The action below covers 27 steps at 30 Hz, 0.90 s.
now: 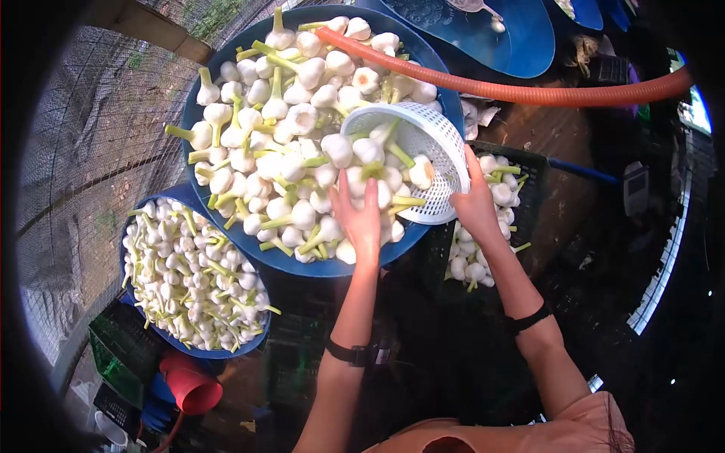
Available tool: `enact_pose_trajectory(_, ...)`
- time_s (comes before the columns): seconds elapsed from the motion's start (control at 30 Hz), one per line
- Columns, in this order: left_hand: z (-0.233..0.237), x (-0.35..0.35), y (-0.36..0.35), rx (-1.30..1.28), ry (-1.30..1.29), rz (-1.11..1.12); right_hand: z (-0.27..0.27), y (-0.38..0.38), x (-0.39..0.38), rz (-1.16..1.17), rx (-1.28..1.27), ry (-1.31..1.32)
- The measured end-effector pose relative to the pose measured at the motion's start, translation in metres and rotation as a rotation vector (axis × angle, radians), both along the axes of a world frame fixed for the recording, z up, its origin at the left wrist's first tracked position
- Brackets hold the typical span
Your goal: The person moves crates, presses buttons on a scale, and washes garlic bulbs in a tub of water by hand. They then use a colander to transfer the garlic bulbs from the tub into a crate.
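A big blue basin (423, 57) is heaped with white garlic bulbs (279, 143) that have green stems. A white plastic basket (423, 140) lies tipped on its side against the heap, its mouth facing left with several bulbs inside. My left hand (361, 219) lies flat on the bulbs just in front of the basket's mouth. My right hand (476, 204) grips the basket's rim at the lower right. Both wrists wear black bands.
A second blue basin (143, 306) of garlic sits at lower left. A black crate (532, 162) with more bulbs is to the right. An orange hose (529, 92) crosses above. Another blue basin (521, 38) lies at top. A red cup (192, 385) and green crate (113, 359) sit below.
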<state>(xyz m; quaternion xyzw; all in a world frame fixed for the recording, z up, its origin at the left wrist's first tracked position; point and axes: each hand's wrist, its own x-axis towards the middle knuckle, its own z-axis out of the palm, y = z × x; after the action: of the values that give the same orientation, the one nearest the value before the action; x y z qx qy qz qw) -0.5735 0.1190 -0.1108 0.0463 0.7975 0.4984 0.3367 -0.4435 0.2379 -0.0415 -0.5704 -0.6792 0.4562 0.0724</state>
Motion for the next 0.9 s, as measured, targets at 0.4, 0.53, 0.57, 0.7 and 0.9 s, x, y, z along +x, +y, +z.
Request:
enact_pose_trajectory(0.4,0.092,0.044,0.01,-0.145,0.595,-0.328,0.055,-0.054,0.056,-0.618,-0.382,0.471)
enact_pose_trajectory(0.53,0.12,0.088,0.02,-0.046,0.613,-0.403,0.088,-0.06,0.102,-0.772,-0.346,0.389)
enact_pose_trajectory(0.57,0.129,0.1,0.025,-0.022,0.597,-0.433,0.097,-0.062,0.117,-0.807,-0.298,0.395)
enact_pose_trajectory(0.7,0.149,0.159,0.034,0.065,0.469,-0.542,0.142,-0.069,0.177,-0.869,-0.138,0.157)
enact_pose_trajectory(0.9,0.12,0.222,0.042,0.303,0.175,-0.657,0.156,-0.078,0.217,-0.772,0.286,-0.091)
